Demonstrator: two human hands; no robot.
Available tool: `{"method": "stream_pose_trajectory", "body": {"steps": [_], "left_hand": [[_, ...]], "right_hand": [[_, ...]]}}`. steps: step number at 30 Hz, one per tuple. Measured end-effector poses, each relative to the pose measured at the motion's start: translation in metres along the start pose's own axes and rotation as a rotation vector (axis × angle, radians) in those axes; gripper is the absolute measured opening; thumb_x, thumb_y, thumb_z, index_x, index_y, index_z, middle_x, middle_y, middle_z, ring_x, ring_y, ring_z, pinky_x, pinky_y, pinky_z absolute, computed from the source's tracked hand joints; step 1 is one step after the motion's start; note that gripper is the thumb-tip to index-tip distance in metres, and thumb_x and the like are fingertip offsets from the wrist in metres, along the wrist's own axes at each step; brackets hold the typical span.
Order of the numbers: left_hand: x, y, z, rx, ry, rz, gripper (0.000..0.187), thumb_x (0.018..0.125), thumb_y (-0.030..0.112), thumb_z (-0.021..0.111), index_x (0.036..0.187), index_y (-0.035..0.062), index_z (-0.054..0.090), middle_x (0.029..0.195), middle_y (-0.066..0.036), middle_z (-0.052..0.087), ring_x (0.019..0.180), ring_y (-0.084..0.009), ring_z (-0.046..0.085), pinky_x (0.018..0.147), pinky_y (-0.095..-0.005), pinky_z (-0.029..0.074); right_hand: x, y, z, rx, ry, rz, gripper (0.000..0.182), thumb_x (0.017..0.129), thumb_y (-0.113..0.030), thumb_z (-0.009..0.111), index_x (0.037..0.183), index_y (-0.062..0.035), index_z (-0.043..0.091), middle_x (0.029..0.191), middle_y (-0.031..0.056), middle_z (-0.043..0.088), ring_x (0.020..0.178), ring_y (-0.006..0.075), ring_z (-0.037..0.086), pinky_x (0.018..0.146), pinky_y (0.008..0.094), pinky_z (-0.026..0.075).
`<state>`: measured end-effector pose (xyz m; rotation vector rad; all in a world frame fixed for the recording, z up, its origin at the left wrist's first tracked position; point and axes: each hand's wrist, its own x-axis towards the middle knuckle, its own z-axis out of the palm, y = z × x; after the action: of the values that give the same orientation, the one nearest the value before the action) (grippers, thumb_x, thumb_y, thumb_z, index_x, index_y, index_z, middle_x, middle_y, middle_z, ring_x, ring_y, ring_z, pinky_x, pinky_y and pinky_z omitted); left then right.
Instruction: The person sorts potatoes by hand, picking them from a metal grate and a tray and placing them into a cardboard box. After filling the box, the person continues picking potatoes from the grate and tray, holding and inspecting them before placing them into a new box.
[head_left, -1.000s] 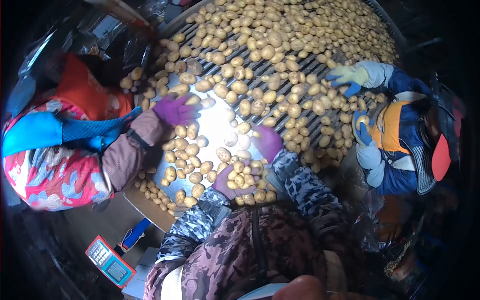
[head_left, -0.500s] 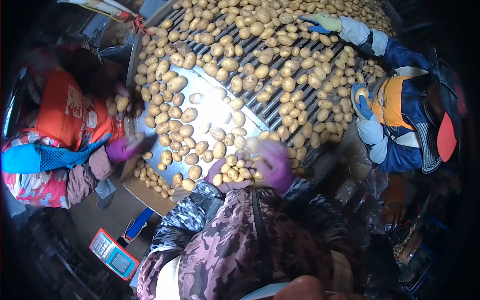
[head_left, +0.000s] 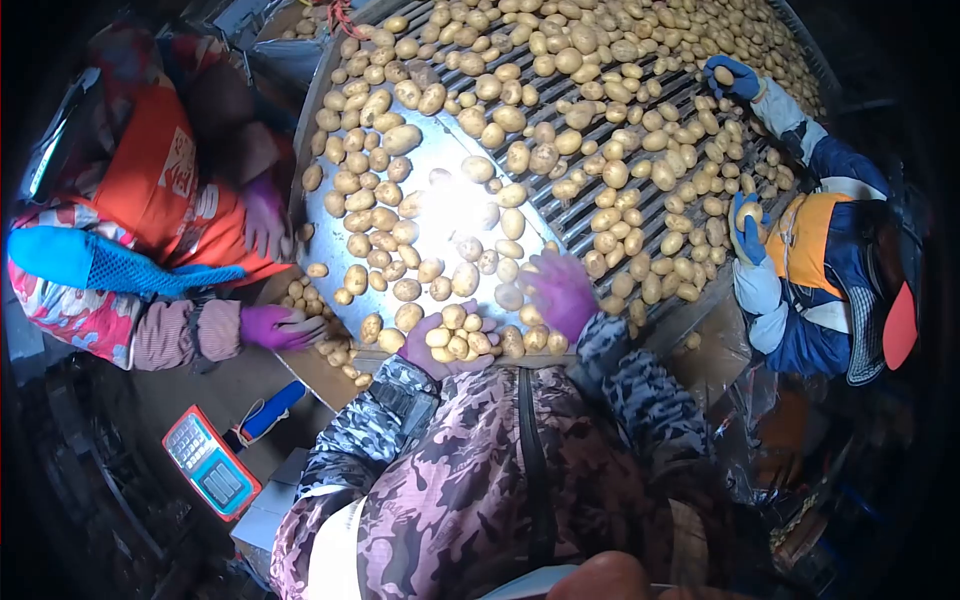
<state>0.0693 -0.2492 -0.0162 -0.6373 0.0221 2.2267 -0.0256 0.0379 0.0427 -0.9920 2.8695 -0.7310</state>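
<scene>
Both of my hands wear purple gloves. My left hand [head_left: 425, 350] lies palm up at the near edge of the metal sheet [head_left: 440, 135], cupped around several small potatoes [head_left: 459, 334]. To its right, my right hand [head_left: 560, 293] is over the sheet's edge, back up, with its fingertips among potatoes beside the sheet's corner; whether it grips one is hidden. Loose potatoes [head_left: 532, 340] lie between my two hands. More potatoes [head_left: 378, 221] cover the left part of the sheet, where a bright glare washes out the middle.
Slatted rack [head_left: 575, 225] full of potatoes beyond. A co-worker in an orange apron [head_left: 150, 190] stands left, near a box [head_left: 325, 375] of small potatoes. Another co-worker [head_left: 830, 260] at right holds potatoes in blue gloves. A red-framed scale [head_left: 212, 462] is at lower left.
My right hand has moved right, away from my left hand, which still holds potatoes. The left co-worker's hand has moved down over the small potatoes. The right co-worker's far hand now holds a potato.
</scene>
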Motion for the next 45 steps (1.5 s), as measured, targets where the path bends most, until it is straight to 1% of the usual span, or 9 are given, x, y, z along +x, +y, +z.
{"method": "stream_pose_trajectory", "body": {"steps": [4,7,18,20,23,27,33,37,45], "left_hand": [[-0.011,-0.007,0.005,-0.013,-0.149,0.065,0.049,0.109,0.031,0.039,0.147,0.0032,0.053,0.14,-0.028,0.061,0.128,-0.0495,0.061,0.102,-0.0679,0.052],[-0.009,-0.009,0.011,0.018,-0.073,0.112,0.05,0.109,0.03,0.039,0.147,-0.0002,0.051,0.141,-0.03,0.059,0.128,-0.0505,0.06,0.104,-0.0668,0.052],[0.014,-0.025,-0.008,0.091,-0.131,0.293,0.041,0.11,0.018,0.048,0.143,-0.0062,0.049,0.133,-0.025,0.062,0.12,-0.0415,0.064,0.102,-0.0555,0.057],[0.014,-0.015,-0.009,-0.038,-0.071,0.085,0.04,0.11,0.017,0.046,0.142,-0.0063,0.049,0.13,-0.021,0.062,0.105,-0.0278,0.063,0.089,-0.0356,0.061],[0.03,-0.048,-0.023,0.012,-0.171,0.263,0.042,0.109,0.015,0.049,0.147,-0.0032,0.046,0.138,-0.022,0.058,0.119,-0.0313,0.06,0.098,-0.0381,0.058],[0.03,-0.03,-0.022,0.335,-0.391,0.368,0.045,0.11,0.015,0.046,0.154,0.0037,0.042,0.154,-0.023,0.048,0.146,-0.0379,0.046,0.116,-0.0512,0.048],[0.034,-0.005,-0.013,-0.033,-0.361,0.044,0.049,0.111,0.015,0.046,0.158,0.0043,0.037,0.157,-0.022,0.046,0.147,-0.0373,0.045,0.118,-0.0565,0.045],[0.03,0.004,-0.008,0.161,-0.227,0.173,0.047,0.112,0.028,0.041,0.151,0.0033,0.048,0.157,-0.017,0.047,0.146,-0.0395,0.046,0.115,-0.0657,0.042],[0.05,0.005,-0.043,0.083,-0.316,0.239,0.055,0.111,0.034,0.043,0.158,0.0064,0.041,0.159,-0.018,0.046,0.146,-0.0414,0.046,0.116,-0.0631,0.042]], "right_hand": [[0.021,0.015,-0.001,-0.007,0.148,0.156,0.024,0.083,-0.025,0.074,0.102,-0.0095,0.074,0.112,0.0108,0.067,0.117,0.034,0.057,0.103,0.0531,0.041],[0.039,-0.031,-0.009,-0.273,-0.226,0.208,0.019,0.085,-0.025,0.067,0.087,-0.008,0.075,0.092,0.0088,0.067,0.118,0.0332,0.058,0.103,0.0531,0.042],[0.007,-0.04,0.041,-0.277,-0.052,-0.057,0.013,0.08,-0.023,0.07,0.082,-0.0108,0.073,0.115,0.0092,0.068,0.14,0.0411,0.044,0.112,0.0641,0.035],[0.008,-0.032,0.049,-0.285,-0.151,-0.09,0.027,0.079,-0.027,0.075,0.095,-0.0054,0.071,0.116,0.0134,0.065,0.142,0.0418,0.043,0.115,0.0624,0.032],[-0.002,-0.019,0.048,0.177,0.048,-0.027,0.031,0.071,-0.021,0.086,0.094,-0.0075,0.071,0.126,0.0171,0.066,0.133,0.0447,0.053,0.11,0.0579,0.043],[-0.005,0.001,0.006,0.982,-0.011,0.55,0.052,0.089,-0.006,0.075,0.137,0.0062,0.058,0.118,0.0056,0.066,0.113,0.0126,0.061,0.099,0.0306,0.052],[-0.002,0.065,0.006,1.386,0.099,0.543,0.048,0.098,-0.009,0.062,0.144,-0.0026,0.049,0.146,0.0152,0.051,0.121,0.026,0.058,0.102,0.0425,0.054],[0.032,0.073,0.029,0.764,0.009,0.243,0.044,0.088,0.008,0.073,0.127,-0.0017,0.056,0.127,0.0129,0.063,0.112,0.018,0.063,0.093,0.033,0.058],[0.107,0.053,0.059,0.851,-0.196,0.235,0.056,0.079,0.003,0.084,0.13,-0.0025,0.063,0.117,0.0096,0.068,0.105,0.0227,0.068,0.091,0.035,0.06]]}}
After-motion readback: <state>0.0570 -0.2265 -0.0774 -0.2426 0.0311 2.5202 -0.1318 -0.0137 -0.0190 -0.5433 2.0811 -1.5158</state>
